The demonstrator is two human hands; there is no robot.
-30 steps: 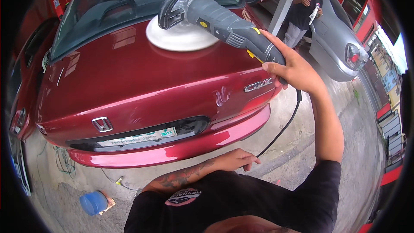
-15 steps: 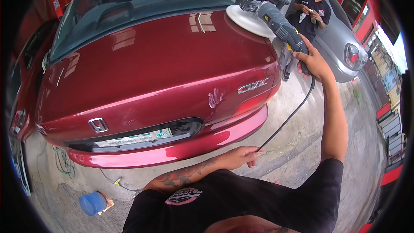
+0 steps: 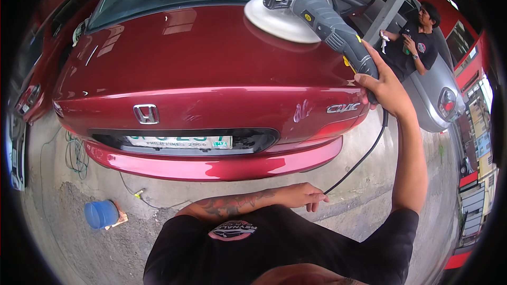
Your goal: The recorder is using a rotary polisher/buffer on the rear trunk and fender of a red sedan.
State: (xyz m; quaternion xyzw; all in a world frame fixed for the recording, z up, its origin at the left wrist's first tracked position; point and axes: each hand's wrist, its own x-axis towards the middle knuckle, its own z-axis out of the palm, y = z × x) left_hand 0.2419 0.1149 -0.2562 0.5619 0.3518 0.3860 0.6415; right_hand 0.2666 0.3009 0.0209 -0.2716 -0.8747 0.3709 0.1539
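Observation:
My right hand (image 3: 390, 85) is wrapped round the rear grip of a grey-and-black car polisher (image 3: 331, 27). Its round white pad (image 3: 279, 25) lies at the right part of the dark red car's trunk lid (image 3: 195, 55); whether it spins I cannot tell. From the grip a black power cord (image 3: 360, 159) runs down to my left hand (image 3: 302, 196), whose fingers are closed on it in front of my chest. Whitish compound smears (image 3: 302, 112) mark the trunk's rear face, left of the chrome lettering.
At the right, a person (image 3: 420, 39) stands with a white cloth and a bottle beside a grey pillar (image 3: 393, 2) and a silver car (image 3: 426, 106). A blue bucket (image 3: 101, 214), a coiled hose (image 3: 77, 153) and a cable connector (image 3: 139, 193) lie on the concrete at left.
The polisher and my right hand now stand farther left over the trunk lid. The view has shifted and levelled, so the car's rear sits higher. The other person's hands have parted.

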